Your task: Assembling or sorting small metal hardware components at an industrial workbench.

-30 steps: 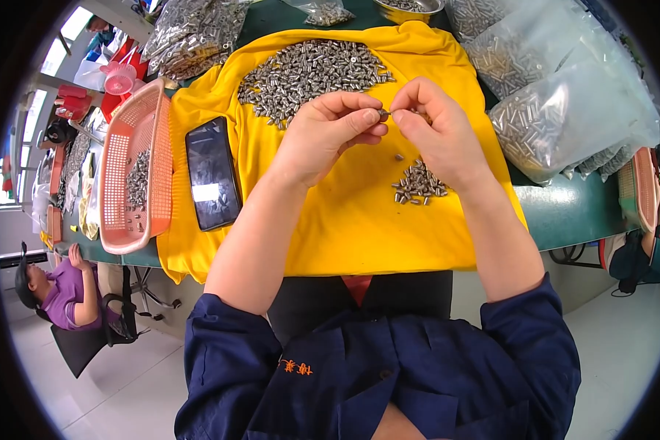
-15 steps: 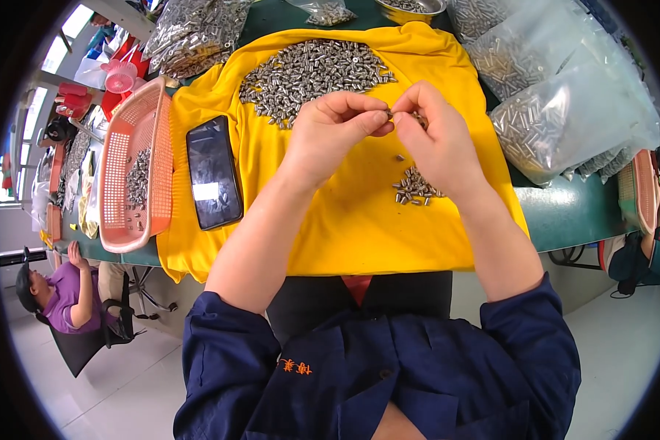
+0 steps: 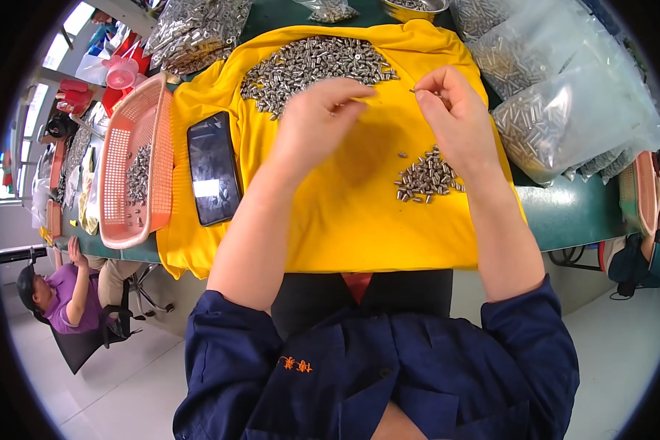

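My right hand (image 3: 455, 121) is closed above the yellow cloth (image 3: 345, 235), a small metal part (image 3: 414, 90) poking out from its thumb and index finger; the part's exact kind is too small to tell. To its left, my left hand (image 3: 312, 125) is blurred by motion, thumb and index finger apart with nothing visible between their tips; its curled fingers are partly hidden. Behind that hand spreads a large pile of small silvery metal cylinders (image 3: 319, 62). A smaller heap of similar cylinders (image 3: 427, 177) lies below my right hand, with one loose cylinder (image 3: 402, 155) beside it.
A black phone (image 3: 214, 169) lies on the cloth's left side, next to a pink plastic basket (image 3: 114, 191) holding some metal parts. Clear bags of metal parts (image 3: 532, 132) crowd the right; another bag (image 3: 198, 33) and a metal bowl (image 3: 416, 10) stand behind. A person (image 3: 70, 293) sits at far left.
My hands have drawn apart: the left has moved left, the right slightly right and up. The small metal part that was between both hands' fingertips now shows at my right fingertips.
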